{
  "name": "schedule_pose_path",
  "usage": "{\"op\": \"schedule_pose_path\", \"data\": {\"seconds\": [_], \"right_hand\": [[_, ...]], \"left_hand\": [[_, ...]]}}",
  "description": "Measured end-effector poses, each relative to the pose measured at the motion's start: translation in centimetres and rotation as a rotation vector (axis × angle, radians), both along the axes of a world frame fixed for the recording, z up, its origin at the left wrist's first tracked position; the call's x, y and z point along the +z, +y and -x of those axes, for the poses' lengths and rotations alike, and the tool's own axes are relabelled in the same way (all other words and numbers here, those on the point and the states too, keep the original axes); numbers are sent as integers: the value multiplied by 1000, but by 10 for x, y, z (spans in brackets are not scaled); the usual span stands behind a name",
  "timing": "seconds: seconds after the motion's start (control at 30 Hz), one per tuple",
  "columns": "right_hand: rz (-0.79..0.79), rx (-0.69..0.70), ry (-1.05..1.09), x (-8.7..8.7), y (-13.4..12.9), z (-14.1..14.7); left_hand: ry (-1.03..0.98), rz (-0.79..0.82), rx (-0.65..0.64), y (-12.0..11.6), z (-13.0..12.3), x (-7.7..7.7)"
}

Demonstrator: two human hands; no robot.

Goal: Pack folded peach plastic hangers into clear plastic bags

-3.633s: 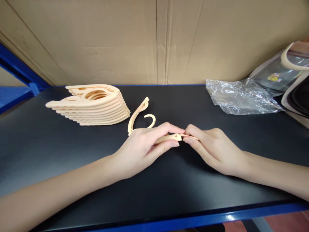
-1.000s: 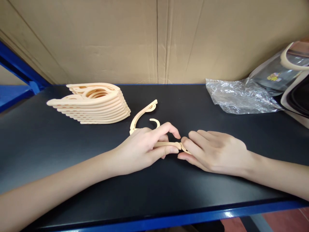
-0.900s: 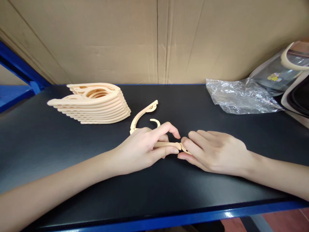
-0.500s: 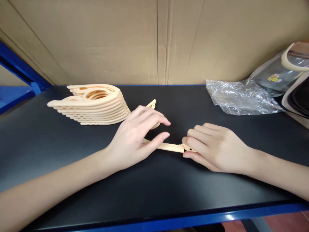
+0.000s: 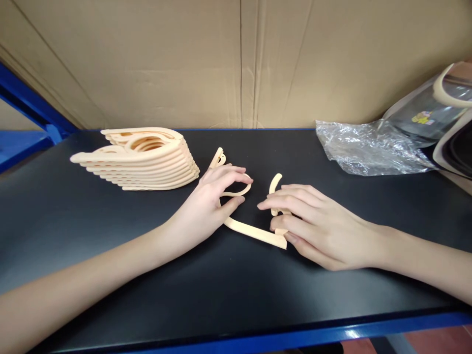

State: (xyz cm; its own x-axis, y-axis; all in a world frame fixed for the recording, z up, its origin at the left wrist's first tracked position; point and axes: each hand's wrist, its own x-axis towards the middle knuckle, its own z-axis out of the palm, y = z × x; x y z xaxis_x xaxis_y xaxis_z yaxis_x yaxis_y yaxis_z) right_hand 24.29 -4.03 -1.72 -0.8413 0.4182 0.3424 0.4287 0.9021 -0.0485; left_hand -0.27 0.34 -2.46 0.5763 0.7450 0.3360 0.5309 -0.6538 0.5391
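A beige plastic folding hanger [image 5: 254, 232] lies on the black tabletop between my hands, one straight arm slanting towards me. My left hand [image 5: 214, 194] is curled over its left part, with thumb and fingers around a rounded loop. Beyond those knuckles another slim end of it sticks up. My right hand [image 5: 320, 226] pinches the joint at the right end between thumb and index finger, the other fingers loosely bent above it. A short curved hook piece shows just past the right fingertips. Both palms hide parts of the hanger.
A neat stack of matching beige hangers [image 5: 147, 167] lies to the left. Crumpled clear plastic film [image 5: 368, 147] and a transparent bag with beige trim [image 5: 416, 118] are at the right. Cardboard [image 5: 165, 64] stands behind, and a blue frame [image 5: 313, 334] edges the table.
The hanger has turned, its right end coming nearer to me, and the curved hook piece has come into view. My left hand has shifted slightly left; the right fingers have loosened and spread.
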Motion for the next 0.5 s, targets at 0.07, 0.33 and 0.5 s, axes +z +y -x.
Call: {"op": "schedule_pose_path", "data": {"seconds": [0.07,0.33,0.5], "right_hand": [[12,12,-6,-1,0,0],[152,44,-96,0,-1,1],[178,50,-97,3,-3,0]], "left_hand": [[49,14,45,-1,-1,2],[55,28,73,0,-1,0],[50,-13,67,1,1,-3]]}}
